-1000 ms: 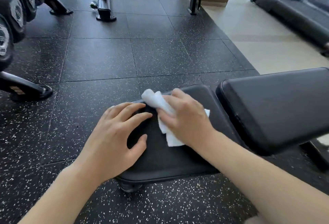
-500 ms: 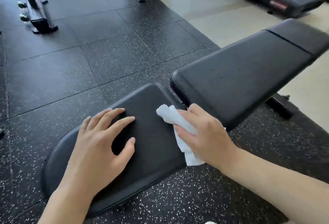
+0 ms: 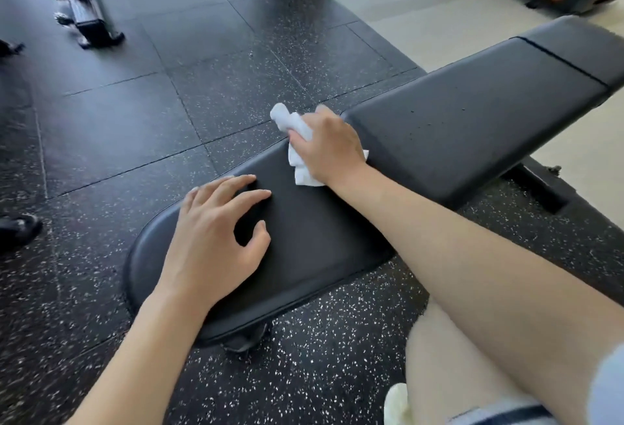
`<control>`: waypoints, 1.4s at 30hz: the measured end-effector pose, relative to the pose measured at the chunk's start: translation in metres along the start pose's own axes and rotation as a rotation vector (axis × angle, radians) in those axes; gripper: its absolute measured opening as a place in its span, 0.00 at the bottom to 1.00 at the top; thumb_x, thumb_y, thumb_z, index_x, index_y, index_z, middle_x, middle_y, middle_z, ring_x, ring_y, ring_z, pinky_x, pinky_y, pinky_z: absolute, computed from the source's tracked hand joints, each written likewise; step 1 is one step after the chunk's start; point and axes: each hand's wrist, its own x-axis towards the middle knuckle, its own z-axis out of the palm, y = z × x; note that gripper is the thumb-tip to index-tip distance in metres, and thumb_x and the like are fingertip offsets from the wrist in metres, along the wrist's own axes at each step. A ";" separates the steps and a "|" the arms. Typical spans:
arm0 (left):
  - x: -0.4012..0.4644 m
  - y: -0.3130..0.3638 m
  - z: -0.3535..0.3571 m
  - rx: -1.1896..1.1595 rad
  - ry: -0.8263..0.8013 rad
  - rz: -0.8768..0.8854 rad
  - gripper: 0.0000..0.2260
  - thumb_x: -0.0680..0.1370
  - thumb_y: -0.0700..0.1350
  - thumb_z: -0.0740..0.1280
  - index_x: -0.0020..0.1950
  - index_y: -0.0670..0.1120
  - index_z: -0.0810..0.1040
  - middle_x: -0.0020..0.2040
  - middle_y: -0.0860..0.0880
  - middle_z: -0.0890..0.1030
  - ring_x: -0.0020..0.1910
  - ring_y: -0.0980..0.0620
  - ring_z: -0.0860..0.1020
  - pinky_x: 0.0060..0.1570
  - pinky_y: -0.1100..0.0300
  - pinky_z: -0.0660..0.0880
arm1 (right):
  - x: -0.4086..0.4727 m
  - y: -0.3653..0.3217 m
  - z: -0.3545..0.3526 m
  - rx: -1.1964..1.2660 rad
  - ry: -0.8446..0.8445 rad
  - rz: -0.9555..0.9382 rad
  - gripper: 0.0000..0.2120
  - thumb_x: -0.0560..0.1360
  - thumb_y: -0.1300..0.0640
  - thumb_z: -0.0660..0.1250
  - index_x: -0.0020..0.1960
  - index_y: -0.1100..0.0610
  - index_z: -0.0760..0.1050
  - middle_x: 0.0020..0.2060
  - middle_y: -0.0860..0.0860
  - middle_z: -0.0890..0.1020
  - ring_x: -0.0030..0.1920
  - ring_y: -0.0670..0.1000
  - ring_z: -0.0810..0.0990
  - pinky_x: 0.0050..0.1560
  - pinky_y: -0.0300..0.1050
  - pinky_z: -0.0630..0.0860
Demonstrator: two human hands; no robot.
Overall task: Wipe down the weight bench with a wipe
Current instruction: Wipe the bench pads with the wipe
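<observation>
2 bare forearms; pale blue sleeve edge; light shorts hem; pale shoe.

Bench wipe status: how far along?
Done: cannot tell, no pad shows wipe marks. In hand: right hand presses the white wipe on the seat pad at its far end, beside the gap to the back pad; left hand rests flat on the seat. Left: probably the back pad, speckled with small spots.
</observation>
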 end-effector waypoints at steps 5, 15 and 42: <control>-0.005 -0.004 0.001 -0.094 0.214 -0.072 0.09 0.77 0.45 0.67 0.51 0.48 0.87 0.57 0.55 0.85 0.59 0.51 0.80 0.63 0.55 0.75 | 0.010 -0.047 0.025 -0.111 -0.015 -0.100 0.18 0.81 0.45 0.59 0.54 0.57 0.81 0.55 0.53 0.78 0.57 0.57 0.78 0.47 0.48 0.66; -0.075 -0.054 -0.018 -0.222 0.423 -0.058 0.10 0.79 0.41 0.64 0.44 0.42 0.85 0.52 0.49 0.85 0.56 0.47 0.82 0.61 0.55 0.74 | -0.075 -0.089 0.020 0.075 -0.204 -0.702 0.12 0.78 0.48 0.70 0.51 0.57 0.80 0.46 0.52 0.75 0.44 0.53 0.76 0.42 0.45 0.67; -0.076 -0.081 -0.017 -0.345 0.511 -0.112 0.10 0.81 0.40 0.61 0.53 0.43 0.82 0.52 0.50 0.80 0.56 0.47 0.79 0.58 0.51 0.75 | -0.087 -0.037 -0.017 -0.148 -0.032 -0.259 0.11 0.81 0.47 0.65 0.56 0.54 0.80 0.44 0.48 0.71 0.43 0.54 0.74 0.44 0.48 0.67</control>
